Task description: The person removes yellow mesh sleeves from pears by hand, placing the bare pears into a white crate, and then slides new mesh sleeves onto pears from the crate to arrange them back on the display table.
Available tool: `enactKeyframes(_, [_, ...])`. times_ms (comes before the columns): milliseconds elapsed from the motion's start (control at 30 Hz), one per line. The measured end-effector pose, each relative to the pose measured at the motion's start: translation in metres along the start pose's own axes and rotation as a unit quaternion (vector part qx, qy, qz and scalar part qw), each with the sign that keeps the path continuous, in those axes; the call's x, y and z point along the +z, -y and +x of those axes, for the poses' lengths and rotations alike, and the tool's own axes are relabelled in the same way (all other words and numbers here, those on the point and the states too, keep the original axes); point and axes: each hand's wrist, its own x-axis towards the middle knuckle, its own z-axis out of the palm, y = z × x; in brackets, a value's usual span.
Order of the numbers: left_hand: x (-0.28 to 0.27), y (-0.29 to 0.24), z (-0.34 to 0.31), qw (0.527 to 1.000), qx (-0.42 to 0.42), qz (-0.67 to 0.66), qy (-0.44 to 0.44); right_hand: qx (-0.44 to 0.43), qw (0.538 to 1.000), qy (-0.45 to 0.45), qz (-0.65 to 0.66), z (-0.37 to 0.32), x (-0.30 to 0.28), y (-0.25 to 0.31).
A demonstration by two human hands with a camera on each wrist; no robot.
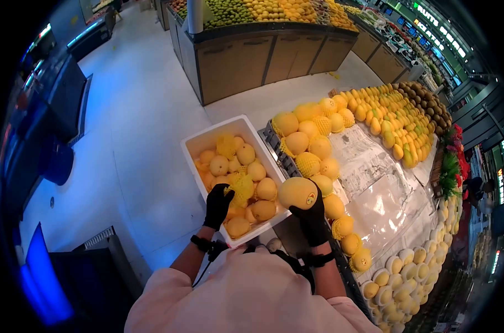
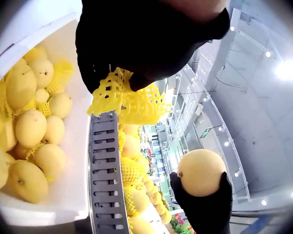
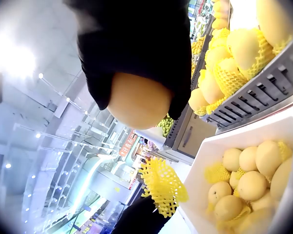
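Observation:
My gloved right hand (image 1: 312, 219) holds a smooth yellow melon (image 1: 296, 192) with a small sticker, between the white box and the display. In the right wrist view, fingers and thumb wrap both sides of the bare melon (image 3: 139, 100). My gloved left hand (image 1: 217, 206) is over the box, pinching an empty yellow foam net sleeve (image 2: 129, 100) that hangs from its fingertips. Below it, the white foam box (image 1: 216, 136) contains several yellow melons (image 1: 266, 190), some with netting around them.
Right of the box, a slatted grey rack edge (image 2: 107, 170) borders a display with netted melons (image 1: 307, 165) along it. Paper and plastic sheeting (image 1: 377, 205) covers the display's middle. Mangoes (image 1: 385, 114) are piled behind. A wooden fruit counter (image 1: 235, 61) stands across the aisle.

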Motion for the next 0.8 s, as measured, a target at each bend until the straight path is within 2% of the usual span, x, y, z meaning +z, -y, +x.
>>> enactKeyframes(100, [-0.008,0.022,0.005,0.999,-0.009,0.048,-0.001,0.023,0.999,0.025,0.031,0.004,0.011,0.036])
enactKeyframes(200, [-0.016,0.045,0.018,0.989,-0.001,0.145,-0.037,0.032,0.999,0.014,0.029,0.004,0.013,0.021])
enactKeyframes(233, [-0.02,0.052,0.027,0.985,0.032,0.156,-0.062,0.043,0.999,0.017,0.016,0.003,0.013,0.024])
enactKeyframes(333, [-0.03,0.076,0.055,0.994,-0.015,0.065,-0.085,0.073,0.997,0.018,-0.003,-0.004,0.014,0.033])
enactKeyframes(400, [-0.036,0.076,0.075,0.992,-0.01,0.051,-0.118,0.07,0.997,0.012,0.001,-0.007,0.01,0.029])
enactKeyframes(433, [-0.039,0.079,0.087,0.989,-0.005,0.068,-0.135,0.073,0.997,0.008,0.024,-0.009,0.009,0.026])
enactKeyframes(467, [-0.046,0.116,0.109,0.98,-0.001,0.148,-0.135,0.077,0.997,-0.002,0.018,-0.011,0.007,0.022])
enactKeyframes(533, [-0.055,0.11,0.129,0.988,-0.07,0.082,-0.106,0.083,0.996,-0.022,0.004,-0.016,0.002,0.015])
enactKeyframes(633, [-0.053,0.12,0.152,0.975,-0.097,-0.149,-0.132,0.081,0.996,-0.033,-0.029,-0.019,-0.002,0.016])
enactKeyframes(733, [-0.049,0.104,0.149,0.959,-0.187,-0.202,-0.069,0.071,0.994,-0.043,-0.066,-0.023,-0.007,0.014])
enactKeyframes(800, [-0.038,0.111,0.14,0.984,-0.152,-0.089,0.011,0.099,0.994,-0.047,0.001,-0.026,-0.008,0.011])
